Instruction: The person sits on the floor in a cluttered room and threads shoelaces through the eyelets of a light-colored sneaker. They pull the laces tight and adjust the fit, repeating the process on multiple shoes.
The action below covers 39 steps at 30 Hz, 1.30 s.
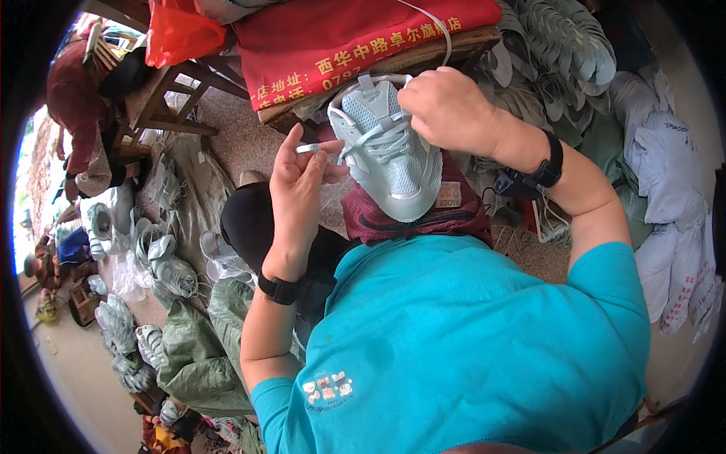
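Observation:
A pale blue-grey mesh sneaker (404,178) rests on a maroon cloth (370,216) over my lap, its toe towards me. Light flat laces (386,144) cross its tongue, partly threaded. To the left of the shoe, my left hand (299,178) pinches a whitish shoelace end (308,148) between its fingers. My right hand (454,110) is closed at the upper right of the shoe's opening. A loose white lace (448,45) arches over the table down to that hand, which grips it; the fingertips are partly hidden.
Ahead stands a wooden table (469,38) covered with a red printed cloth (340,45). A red plastic bag (181,38) hangs at its left. Bundled shoe uppers (567,45) and white sacks (665,166) lie right; green sacks (197,356) lie left. Another person (79,106) bends at far left.

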### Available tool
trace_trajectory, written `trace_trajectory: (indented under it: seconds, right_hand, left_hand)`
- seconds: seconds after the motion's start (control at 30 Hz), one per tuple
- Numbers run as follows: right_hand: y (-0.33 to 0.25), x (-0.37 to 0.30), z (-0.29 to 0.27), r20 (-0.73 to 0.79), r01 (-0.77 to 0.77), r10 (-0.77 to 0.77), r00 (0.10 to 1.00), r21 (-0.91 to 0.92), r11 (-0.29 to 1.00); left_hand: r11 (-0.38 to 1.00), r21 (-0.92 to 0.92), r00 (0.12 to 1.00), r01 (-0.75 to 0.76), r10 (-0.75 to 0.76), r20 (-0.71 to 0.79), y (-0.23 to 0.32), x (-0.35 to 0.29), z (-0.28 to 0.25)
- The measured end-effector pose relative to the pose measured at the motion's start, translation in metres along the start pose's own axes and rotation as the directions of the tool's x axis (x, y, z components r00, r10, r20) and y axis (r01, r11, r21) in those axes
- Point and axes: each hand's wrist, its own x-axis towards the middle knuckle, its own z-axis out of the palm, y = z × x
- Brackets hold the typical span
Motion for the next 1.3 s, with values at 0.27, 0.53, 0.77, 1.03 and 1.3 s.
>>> trace_trajectory:
  seconds: [0.27, 0.53, 0.77, 1.03, 1.3]
  right_hand:
    - [-0.006, 0.013, -0.012, 0.247, 0.148, -0.109, 0.963, -0.147, 0.978]
    - [0.026, 0.032, -0.032, 0.290, 0.292, -0.277, 0.916, -0.009, 0.956]
    - [0.048, 0.019, -0.017, 0.258, 0.187, -0.278, 0.926, 0.327, 0.926]
    - [0.038, 0.017, 0.001, 0.517, -0.508, 0.159, 0.841, 0.654, 0.560]
    - [0.019, 0.045, -0.056, 0.263, -0.267, 0.155, 0.952, 0.964, -0.001]
  left_hand:
    - [0.508, 0.858, 0.985, -0.073, 0.173, -0.019, 0.020, -0.015, -0.009]
    - [0.894, 0.448, 0.998, -0.011, -0.018, 0.060, 0.012, -0.011, -0.003]
    - [0.981, -0.034, 0.980, -0.192, 0.190, -0.066, 0.006, 0.001, 0.014]
    - [0.937, 0.303, 0.981, 0.176, -0.192, 0.026, -0.019, 0.001, 0.014]
    - [0.991, 0.130, 0.999, -0.038, 0.038, 0.008, -0.021, 0.007, 0.011]
